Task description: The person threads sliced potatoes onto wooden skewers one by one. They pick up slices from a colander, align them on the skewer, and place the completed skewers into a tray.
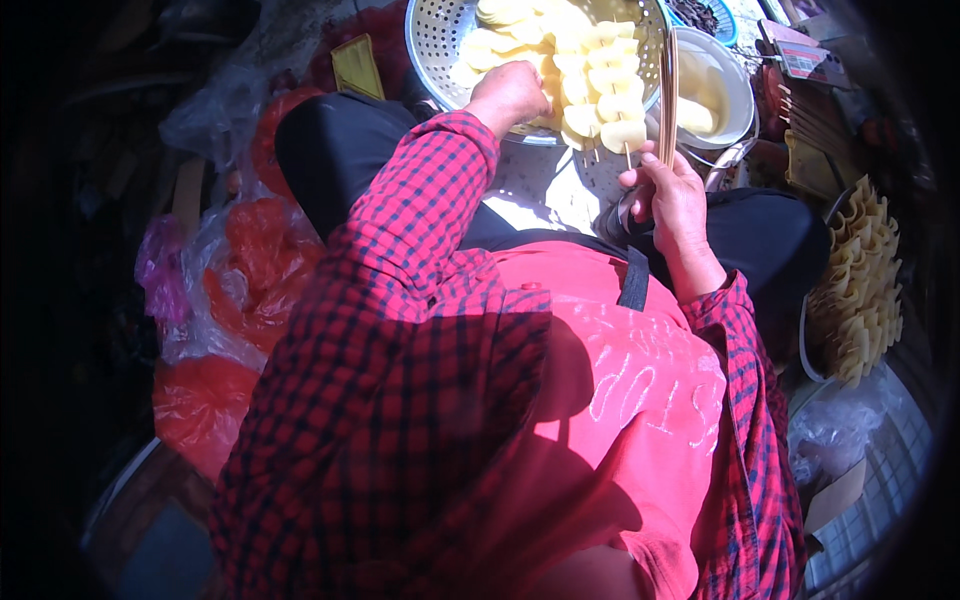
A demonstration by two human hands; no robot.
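Observation:
A metal colander (435, 52) stands before me, heaped with pale yellow slices (510, 37), which look like potato. My left hand (514, 94) reaches into it, knuckles up, against the slices; its fingertips are hidden, so any hold is unclear. Several skewers threaded with slices (619, 105) lie side by side over the colander's near right part, bare tips toward me. A bundle of thin wooden skewers (667, 97) rises from my right hand (671, 191), which grips its lower end. That hand's thumb and fingertips are close to the tip of one loaded skewer; whether they touch is unclear.
Right of the colander is a white bucket (731, 82) holding a pale peeled piece (696, 116). Behind it sits a blue basket (720, 19) of dark strips. Folded skewered food (859, 292) fills a container at far right. Red plastic bags (259, 255) lie at left.

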